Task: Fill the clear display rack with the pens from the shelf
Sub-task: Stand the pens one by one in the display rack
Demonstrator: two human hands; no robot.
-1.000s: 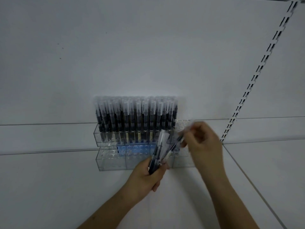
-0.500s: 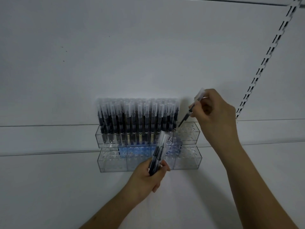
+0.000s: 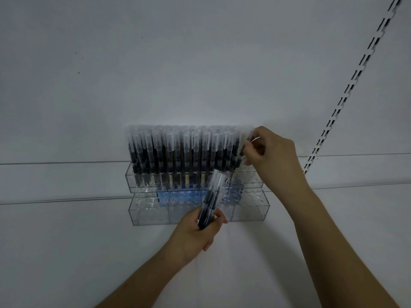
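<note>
A clear two-tier display rack (image 3: 251, 210) stands on the white shelf against the back panel. Its upper tier holds several black pens with frosted caps (image 3: 178, 150), packed from the left end to near the right. My right hand (image 3: 271, 156) pinches a single pen (image 3: 243, 150) just right of that row, its tip down in the upper tier's holes. My left hand (image 3: 200, 234) grips a small bundle of pens (image 3: 211, 201) in front of the lower tier, caps pointing up. The lower tier shows only empty holes and a blue label (image 3: 171, 197).
A white shelf surface (image 3: 66, 252) spreads around the rack. Behind it rises a plain white back panel (image 3: 178, 63). A slotted metal upright (image 3: 347, 90) runs diagonally at the right.
My right hand took one pen from the bundle, lifted it up and right, then brought it down beside the row in the upper tier. My left hand stayed in place with the bundle.
</note>
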